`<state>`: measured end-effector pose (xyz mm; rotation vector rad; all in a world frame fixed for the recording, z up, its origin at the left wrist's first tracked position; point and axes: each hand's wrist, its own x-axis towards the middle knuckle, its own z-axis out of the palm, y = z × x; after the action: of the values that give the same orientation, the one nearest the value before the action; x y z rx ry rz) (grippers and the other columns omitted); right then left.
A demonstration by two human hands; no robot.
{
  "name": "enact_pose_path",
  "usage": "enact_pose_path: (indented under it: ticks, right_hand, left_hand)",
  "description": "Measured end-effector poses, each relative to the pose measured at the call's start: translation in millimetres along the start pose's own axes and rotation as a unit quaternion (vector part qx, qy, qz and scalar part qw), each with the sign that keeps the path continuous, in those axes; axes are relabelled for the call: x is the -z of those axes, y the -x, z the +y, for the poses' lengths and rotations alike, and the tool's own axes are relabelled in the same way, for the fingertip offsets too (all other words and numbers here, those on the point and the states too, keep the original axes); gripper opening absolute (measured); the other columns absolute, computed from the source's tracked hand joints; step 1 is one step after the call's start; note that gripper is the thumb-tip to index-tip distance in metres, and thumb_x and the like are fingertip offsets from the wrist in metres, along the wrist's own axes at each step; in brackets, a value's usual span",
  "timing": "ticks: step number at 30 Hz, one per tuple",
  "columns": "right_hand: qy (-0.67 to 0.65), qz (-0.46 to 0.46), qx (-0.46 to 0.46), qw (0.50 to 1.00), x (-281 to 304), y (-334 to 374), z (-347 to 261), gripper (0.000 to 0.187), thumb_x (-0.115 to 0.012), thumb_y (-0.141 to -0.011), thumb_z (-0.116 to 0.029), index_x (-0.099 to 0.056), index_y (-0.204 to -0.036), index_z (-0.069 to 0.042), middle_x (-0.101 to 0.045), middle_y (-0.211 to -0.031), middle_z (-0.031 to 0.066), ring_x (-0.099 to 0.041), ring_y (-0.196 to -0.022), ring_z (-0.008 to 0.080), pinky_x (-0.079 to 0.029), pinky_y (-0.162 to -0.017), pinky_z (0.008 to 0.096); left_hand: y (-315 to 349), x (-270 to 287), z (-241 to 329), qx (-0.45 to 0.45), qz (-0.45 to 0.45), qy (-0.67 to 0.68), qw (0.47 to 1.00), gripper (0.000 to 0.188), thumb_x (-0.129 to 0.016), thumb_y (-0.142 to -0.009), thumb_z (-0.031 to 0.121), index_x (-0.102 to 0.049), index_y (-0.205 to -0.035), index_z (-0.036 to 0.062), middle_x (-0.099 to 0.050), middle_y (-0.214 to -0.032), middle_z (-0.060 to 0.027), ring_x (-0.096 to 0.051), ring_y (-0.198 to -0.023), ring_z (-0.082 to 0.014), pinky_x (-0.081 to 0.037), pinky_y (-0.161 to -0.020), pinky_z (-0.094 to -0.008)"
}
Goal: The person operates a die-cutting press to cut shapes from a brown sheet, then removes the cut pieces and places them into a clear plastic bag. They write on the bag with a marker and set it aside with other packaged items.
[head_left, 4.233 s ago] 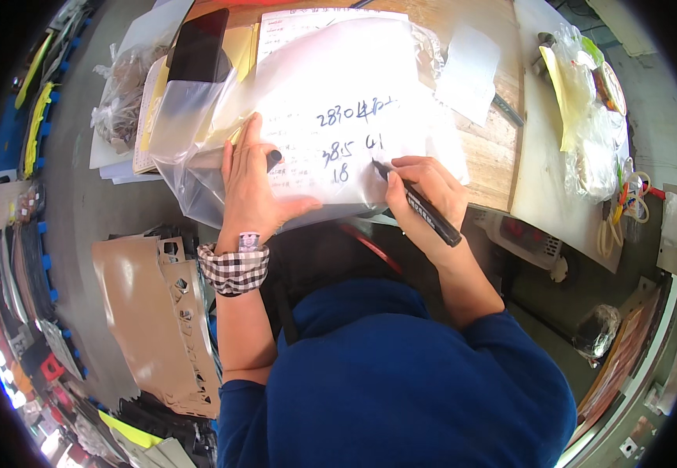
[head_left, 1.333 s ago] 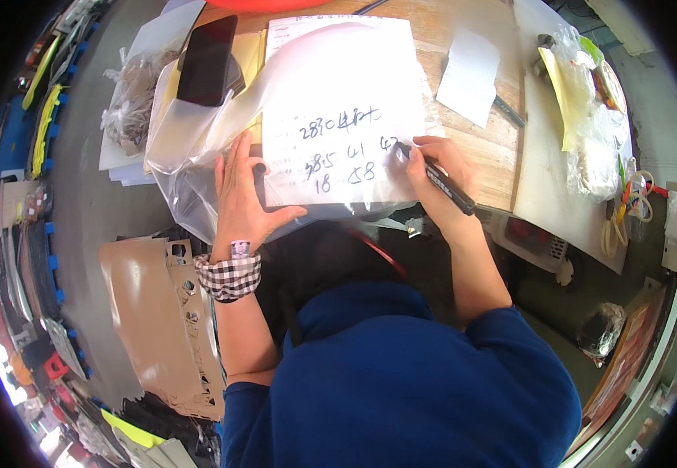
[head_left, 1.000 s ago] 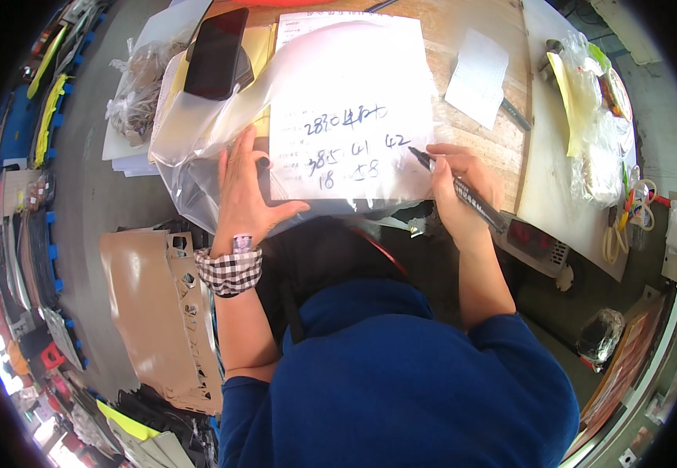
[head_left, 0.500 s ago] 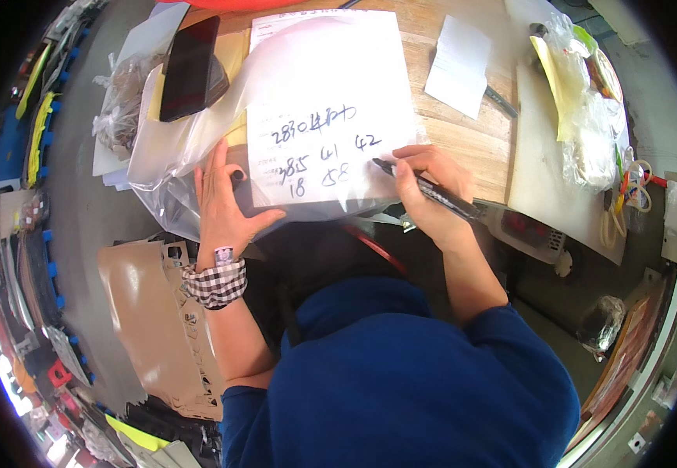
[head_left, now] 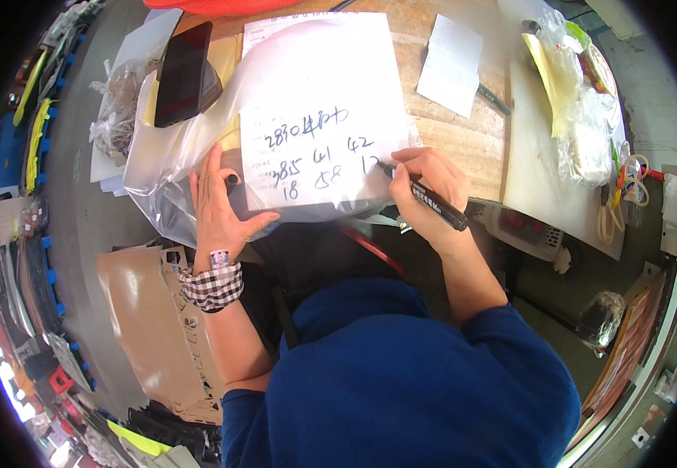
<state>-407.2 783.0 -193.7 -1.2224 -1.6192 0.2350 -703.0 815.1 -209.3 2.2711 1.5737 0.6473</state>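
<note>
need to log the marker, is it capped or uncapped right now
Uncapped: the black marker in the right hand has its bare tip on the white sheet.

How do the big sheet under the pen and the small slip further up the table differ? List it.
The big sheet bears handwritten marks; the small slip looks blank. The big sheet lies on a clear plastic bag, held by the left hand, with the right hand writing on it; the small slip lies untouched on bare wood. Both are white paper.
</note>
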Motion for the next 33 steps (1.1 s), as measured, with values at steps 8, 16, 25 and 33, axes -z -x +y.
enact_pose_path:
  ticks: [8, 16, 25, 33]
  right_hand:
    - [0.060, 0.005, 0.021, 0.998, -4.1, 2.4, 3.6, 0.012, -0.071, -0.070, 0.004, -0.061, -0.075, 0.000, -0.065, -0.073, 0.0167, -0.067, -0.067, 0.0301, -0.054, -0.059, 0.0347]
    - [0.009, 0.114, -0.132, 0.985, 27.7, -3.1, -3.0, 0.009, -0.065, -0.090, -0.006, -0.067, -0.089, 0.002, -0.070, -0.082, 0.0079, -0.063, -0.067, 0.0124, -0.049, -0.065, 0.0246]
    - [-0.246, 0.047, -0.070, 0.966, 2.3, -6.3, -48.4, 0.011, -0.060, -0.093, -0.004, -0.058, -0.087, 0.005, -0.068, -0.092, 0.0204, -0.063, -0.069, 0.0150, -0.050, -0.065, 0.0246]
    - [-0.347, -0.085, -0.068, 0.931, -21.0, -6.9, -79.8, 0.007, -0.061, -0.093, -0.003, -0.060, -0.090, 0.003, -0.067, -0.096, 0.0206, -0.062, -0.076, 0.0150, -0.050, -0.065, 0.0248]
  left_hand:
    - [0.3, 2.4, 2.0, 0.033, -0.019, 0.015, 0.999, 0.120, -0.092, -0.051, 0.032, -0.026, -0.147, 0.0022, -0.050, -0.129, -0.0108, -0.051, -0.115, -0.0271, -0.015, -0.116, -0.0560]
    - [2.7, 1.8, -6.1, -0.001, -0.014, 0.006, 1.000, 0.082, -0.089, -0.057, 0.039, -0.044, -0.116, 0.0027, -0.031, -0.152, -0.0210, -0.032, -0.139, -0.0378, -0.015, -0.116, -0.0578]
    - [6.2, 4.0, 26.1, -0.041, 0.126, 0.027, 0.991, 0.032, -0.060, -0.091, 0.026, -0.050, -0.113, 0.0053, -0.048, -0.137, -0.0190, -0.046, -0.125, -0.0376, -0.022, -0.109, -0.0582]
    - [19.3, 17.9, 48.9, -0.084, 0.133, 0.129, 0.979, 0.021, -0.069, -0.082, 0.012, -0.066, -0.103, 0.0087, -0.069, -0.096, -0.0058, -0.062, -0.089, -0.0242, -0.038, -0.090, -0.0363]
